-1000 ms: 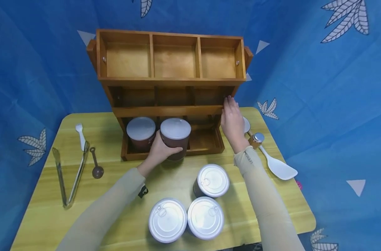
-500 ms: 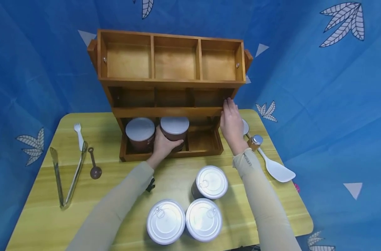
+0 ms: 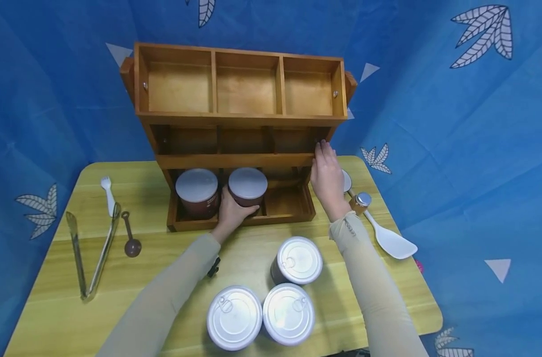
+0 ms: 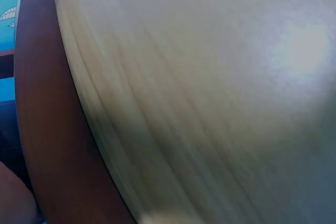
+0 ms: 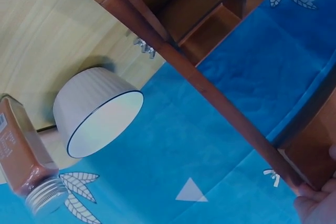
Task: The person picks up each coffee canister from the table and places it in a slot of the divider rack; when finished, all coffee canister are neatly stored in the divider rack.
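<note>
A three-tier wooden rack (image 3: 235,161) stands at the back of the table in the head view. My left hand (image 3: 231,210) grips a dark brown can (image 3: 247,184) with a pale lid, upright in the middle compartment of the bottom tier. Left of it in that tier sits a matching can (image 3: 199,201). My right hand (image 3: 328,181) holds the right end of the rack's middle tier; its fingers (image 5: 312,203) show at the wooden upright in the right wrist view. The left wrist view shows mainly the tabletop and the rack's front board (image 4: 58,108).
Three lidded cans (image 3: 288,315) stand at the front middle. Tongs (image 3: 102,260), a white fork (image 3: 107,196) and a brown scoop (image 3: 132,247) lie left. A white bowl (image 5: 86,106), a spice jar (image 5: 26,153) and a white spatula (image 3: 395,242) are at right.
My left hand has moved the brown can back and down from the rack's front edge into the middle compartment. My right hand stays at the rack's right end.
</note>
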Demonstrator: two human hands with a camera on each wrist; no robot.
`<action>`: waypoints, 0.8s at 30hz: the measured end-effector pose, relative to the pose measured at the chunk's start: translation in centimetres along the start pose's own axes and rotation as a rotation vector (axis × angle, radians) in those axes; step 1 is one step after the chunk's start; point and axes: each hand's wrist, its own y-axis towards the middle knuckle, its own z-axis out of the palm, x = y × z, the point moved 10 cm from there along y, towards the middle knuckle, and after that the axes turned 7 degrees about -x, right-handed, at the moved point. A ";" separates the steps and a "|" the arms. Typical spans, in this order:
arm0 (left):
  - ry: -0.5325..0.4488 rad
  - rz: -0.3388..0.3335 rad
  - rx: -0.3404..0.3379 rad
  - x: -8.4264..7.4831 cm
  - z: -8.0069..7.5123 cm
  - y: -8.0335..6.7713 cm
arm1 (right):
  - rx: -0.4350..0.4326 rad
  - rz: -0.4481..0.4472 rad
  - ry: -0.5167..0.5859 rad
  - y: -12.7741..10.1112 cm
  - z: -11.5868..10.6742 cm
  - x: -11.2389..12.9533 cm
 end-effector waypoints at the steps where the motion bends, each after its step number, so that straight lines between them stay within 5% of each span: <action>1: 0.000 -0.001 -0.001 0.1 0.0 -0.1 | -0.001 0.000 -0.001 0.0 0.0 0.0; 13: -0.009 -0.004 -0.001 0.6 -0.6 -0.8 | 0.007 0.011 -0.001 0.1 0.2 0.1; 18: -0.013 -0.005 0.071 0.8 -1.0 -1.9 | 0.016 0.019 -0.007 0.0 0.2 -0.1; 24: 0.084 0.126 0.160 0.4 -1.7 -4.9 | 0.012 0.013 -0.003 0.0 0.1 0.1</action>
